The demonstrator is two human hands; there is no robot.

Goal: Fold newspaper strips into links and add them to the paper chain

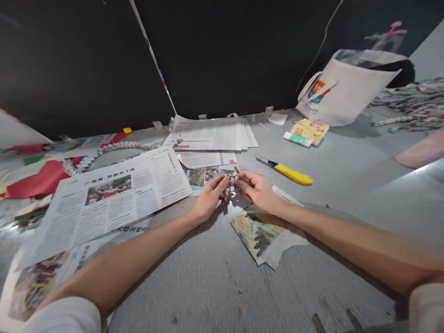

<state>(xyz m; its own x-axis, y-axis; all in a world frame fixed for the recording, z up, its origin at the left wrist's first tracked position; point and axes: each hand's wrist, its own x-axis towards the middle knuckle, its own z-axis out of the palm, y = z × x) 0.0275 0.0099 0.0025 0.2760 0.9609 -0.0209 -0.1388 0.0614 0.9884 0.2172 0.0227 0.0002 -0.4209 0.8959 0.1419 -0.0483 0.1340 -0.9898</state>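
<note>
Lying left of the fingers (247, 175) is a broad newspaper sheet (149, 192), while the left hand (210, 196) and right hand (258, 190) pinch small folded paper (226, 194) between their fingertips, where uneven tugging could tear or unfold it.

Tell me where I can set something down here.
The grey table lies mostly bare between the left forearm and the landscape picture scrap, and right of the yellow cutter, beyond the right forearm. Newspapers crowd the left side.
</note>
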